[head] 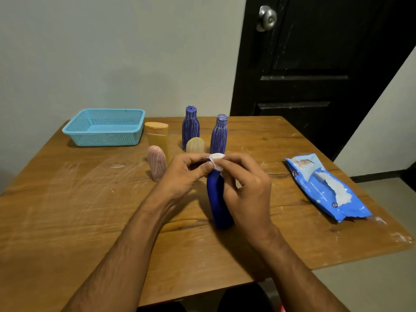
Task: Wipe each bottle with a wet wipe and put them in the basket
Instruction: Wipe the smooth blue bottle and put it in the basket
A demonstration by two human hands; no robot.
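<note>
A plain blue bottle (pixel 218 206) stands upright on the wooden table (pixel 78 210) in front of me. My right hand (pixel 245 188) holds a white wet wipe (pixel 217 161) over the bottle's top, fingers curled round the neck. My left hand (pixel 186 172) pinches the top of the bottle and the wipe from the left. Behind stand two purple bottles streaked white (pixel 191 128) (pixel 219 136), a tall orange bottle (pixel 157 137), a small pink bottle (pixel 157 162) and a small yellow bottle (pixel 195 145). The light blue basket (pixel 105 126) sits at the back left, with nothing in it.
A blue pack of wet wipes (pixel 326 188) lies on the table's right side, a wipe sticking out of its opening. White smears mark the tabletop at left. A black door (pixel 315 64) stands behind the table's right corner.
</note>
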